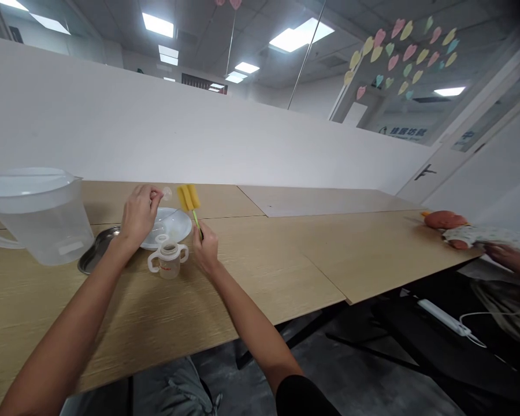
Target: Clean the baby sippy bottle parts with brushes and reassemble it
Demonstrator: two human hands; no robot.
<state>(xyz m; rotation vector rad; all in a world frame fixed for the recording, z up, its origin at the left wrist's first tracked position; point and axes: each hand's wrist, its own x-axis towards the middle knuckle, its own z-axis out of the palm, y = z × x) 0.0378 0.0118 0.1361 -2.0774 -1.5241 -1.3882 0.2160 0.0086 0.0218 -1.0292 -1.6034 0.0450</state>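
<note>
My left hand pinches a small clear round piece between thumb and fingertips, above the far side of a white plate. Its exact kind is too small to make out. In my right hand is a bottle brush, its green handle gripped and its yellow sponge head pointing up, just right of the clear piece. Between my forearms a clear two-handled baby bottle stands upright without a lid. A small pale part lies behind it at the plate's near edge.
To the left stands a large translucent lidded pitcher, with a metal tray beside it, partly behind my left arm. At the table's far right lies a doll, near another person's hand. A white wall borders the wooden table.
</note>
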